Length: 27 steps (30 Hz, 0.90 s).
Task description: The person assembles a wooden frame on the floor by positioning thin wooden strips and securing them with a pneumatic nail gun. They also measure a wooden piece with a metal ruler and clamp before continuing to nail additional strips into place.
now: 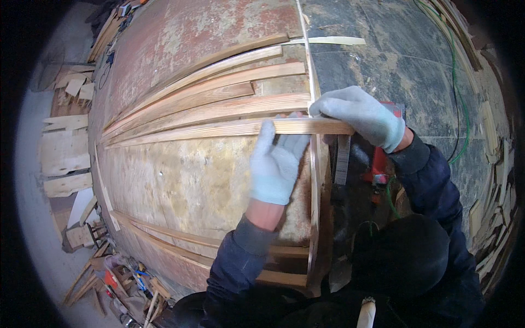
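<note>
While the left hand [276, 167] clasps a wooden strip [224, 130], right hand [356, 113] clamped near its end, more slats [246, 107] on worn tabletop [180, 183]

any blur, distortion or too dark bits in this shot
In the head view, black rounds off the corners and the edges of the table bow; also in the head view, the wooden strip shows readable grain, while the black clothing swallows detail.

Wooden strips [235, 110] and offcuts [65, 153] mark a workshop.
</note>
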{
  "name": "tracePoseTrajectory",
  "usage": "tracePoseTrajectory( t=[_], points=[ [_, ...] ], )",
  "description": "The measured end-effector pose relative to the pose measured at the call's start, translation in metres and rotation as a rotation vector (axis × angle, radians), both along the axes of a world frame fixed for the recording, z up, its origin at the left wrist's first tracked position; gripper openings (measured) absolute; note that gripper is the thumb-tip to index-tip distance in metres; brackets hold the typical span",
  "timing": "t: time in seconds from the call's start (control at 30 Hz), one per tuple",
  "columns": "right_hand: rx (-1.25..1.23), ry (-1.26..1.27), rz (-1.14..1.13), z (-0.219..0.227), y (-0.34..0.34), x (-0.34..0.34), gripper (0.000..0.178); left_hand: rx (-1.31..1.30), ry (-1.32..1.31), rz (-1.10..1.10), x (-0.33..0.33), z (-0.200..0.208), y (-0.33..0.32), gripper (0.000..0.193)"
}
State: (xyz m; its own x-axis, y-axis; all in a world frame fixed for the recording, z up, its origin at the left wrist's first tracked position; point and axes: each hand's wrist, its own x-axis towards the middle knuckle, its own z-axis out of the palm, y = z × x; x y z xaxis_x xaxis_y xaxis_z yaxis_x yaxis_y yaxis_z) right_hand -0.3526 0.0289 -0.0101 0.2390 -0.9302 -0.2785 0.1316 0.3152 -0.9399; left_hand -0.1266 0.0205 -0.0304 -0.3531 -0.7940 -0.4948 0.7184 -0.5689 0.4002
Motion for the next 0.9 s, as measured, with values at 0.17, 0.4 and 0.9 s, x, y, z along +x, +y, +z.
tracePoseTrajectory(
  t=[0.17,0.4,0.9],
  points=[
    [-0.059,-0.017,-0.343,-0.015,0.036,-0.044,0.032,-0.084,-0.118,0.12,0.031,-0.007,-0.048,0.061],
    [0.165,0.286,-0.739,-0.119,0.133,-0.088,0.029,-0.119,-0.185,0.057,0.046,-0.04,-0.073,0.065],
    [0.318,-0.365,-0.726,-0.171,0.152,-0.058,0.03,-0.143,-0.212,0.028,0.032,-0.054,-0.072,0.064]
  ],
)
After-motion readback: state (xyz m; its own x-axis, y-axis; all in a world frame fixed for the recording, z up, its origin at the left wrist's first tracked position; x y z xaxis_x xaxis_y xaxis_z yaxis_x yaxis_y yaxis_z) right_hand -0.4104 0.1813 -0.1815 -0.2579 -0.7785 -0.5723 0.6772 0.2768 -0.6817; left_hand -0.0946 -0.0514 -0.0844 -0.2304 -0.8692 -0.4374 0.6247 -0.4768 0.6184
